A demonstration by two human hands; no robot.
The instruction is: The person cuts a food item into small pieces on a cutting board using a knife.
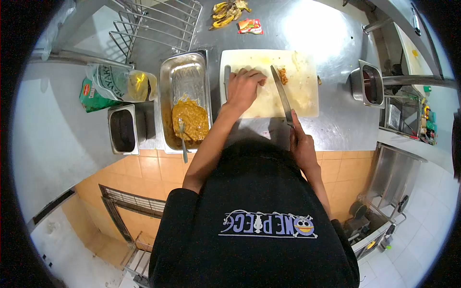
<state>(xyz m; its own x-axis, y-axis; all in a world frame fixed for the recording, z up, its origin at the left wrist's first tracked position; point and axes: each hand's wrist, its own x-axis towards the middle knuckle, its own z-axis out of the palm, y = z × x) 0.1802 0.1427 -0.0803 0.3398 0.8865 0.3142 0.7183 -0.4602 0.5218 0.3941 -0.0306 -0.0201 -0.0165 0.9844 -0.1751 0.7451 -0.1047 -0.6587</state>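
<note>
My right hand (302, 145) is wrapped round the handle of a long knife (282, 94), whose blade lies over a white cutting board (302, 103). A small heap of chopped reddish-brown food (284, 76) sits right beside the blade's tip. My left hand (244, 88) rests on the left part of the board with its fingers curled; whether anything is under them is hidden. Another tool with a grey handle (227, 77) lies along the board's left edge. Left of the board, a metal tray (185, 65) holds yellow-brown mash (191, 120) with a spoon (183, 139) in it.
Banana peels (225, 13) and a red packet (250, 26) lie behind the board. A wire rack (158, 21) stands at the back left, near plastic bags (113, 84) and a small metal container (126, 129). Another metal container (369, 84) is at the table's right edge.
</note>
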